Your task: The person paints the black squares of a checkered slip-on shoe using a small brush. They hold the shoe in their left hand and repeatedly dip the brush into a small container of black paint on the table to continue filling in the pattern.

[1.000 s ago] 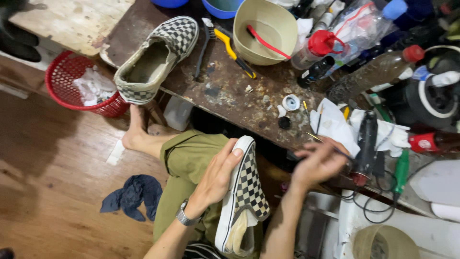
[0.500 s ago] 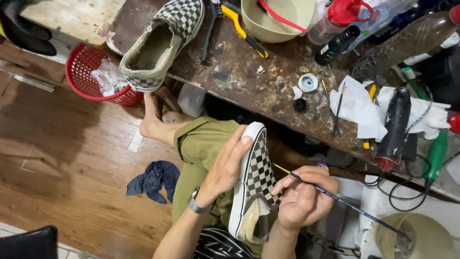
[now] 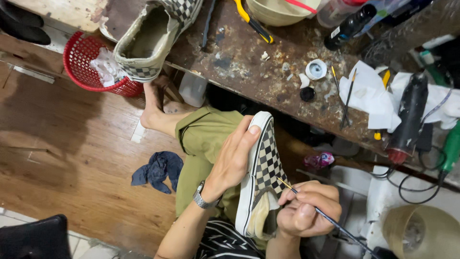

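Here's you from above: both forearms bare, no sleeves in sight. On your left wrist sits a metal-link wristwatch (image 3: pixel 202 197), silver-grey, its band wrapped snug. Your left hand (image 3: pixel 233 156) and right hand (image 3: pixel 306 210) wear no gloves and no rings that I can make out; the nails on your fingers (image 3: pixel 254 129) are short and plain. You've got olive-green trousers (image 3: pixel 203 139), rolled or cut at the calf, a black-and-white striped top (image 3: pixel 225 242) at the bottom edge, and one bare foot (image 3: pixel 152 108), no sock, no shoe.

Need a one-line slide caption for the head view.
Left hand steadies checkered shoe; right hand touches fine brush to it.
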